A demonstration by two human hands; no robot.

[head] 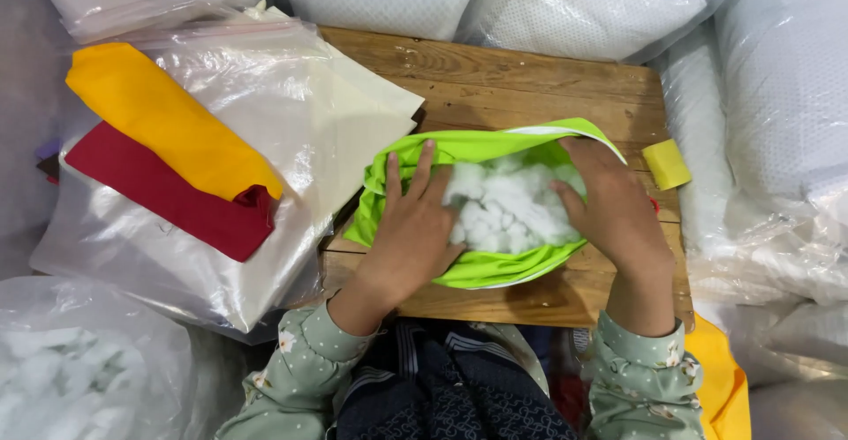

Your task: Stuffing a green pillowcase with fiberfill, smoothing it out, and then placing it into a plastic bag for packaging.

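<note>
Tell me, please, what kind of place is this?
Probably a small cushion-making workshop. Both hands, left hand and right hand, press white stuffing into a green cover on a wooden table, with filled pillows behind.

On the wooden bench (530, 82) we see clear plastic bags (265, 131) of cream fabric, with a yellow cloth (163, 117) lying over a red cloth (168, 197). A small yellow block (666, 163) sits at the right edge; white pillows (574, 3) surround us.
</note>
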